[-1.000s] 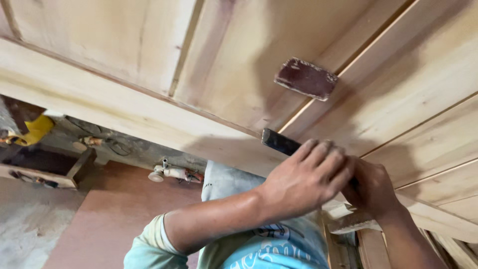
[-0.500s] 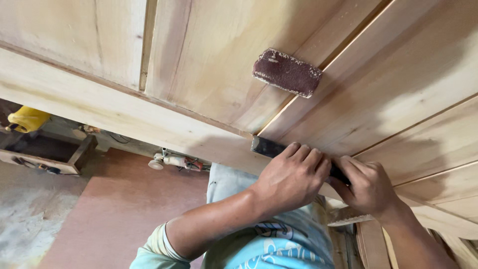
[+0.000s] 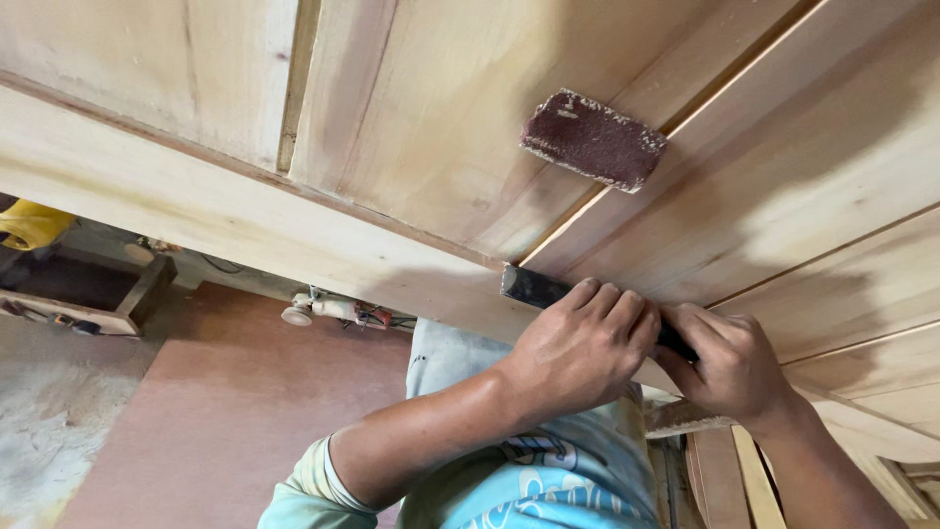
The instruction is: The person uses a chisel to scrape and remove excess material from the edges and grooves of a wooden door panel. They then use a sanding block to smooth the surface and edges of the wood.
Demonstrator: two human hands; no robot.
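Now both hands (image 3: 651,353) grip what looks like a dark scraper (image 3: 534,287) on the wooden door (image 3: 411,147)

Dark flat metal scraper (image 3: 537,288) lay pressed against pale wooden door panel (image 3: 411,147), blade end poking out at groove corner. My left hand (image 3: 583,348) covered its middle, my right hand (image 3: 729,362) gripped its far end. Both hands touched, fingers curled tight.

L hand (image 3: 583,348) + R hand (image 3: 729,367) slid scraper (image 3: 534,287) left along rail | view shifted, sanding block (image 3: 593,138) lower-left
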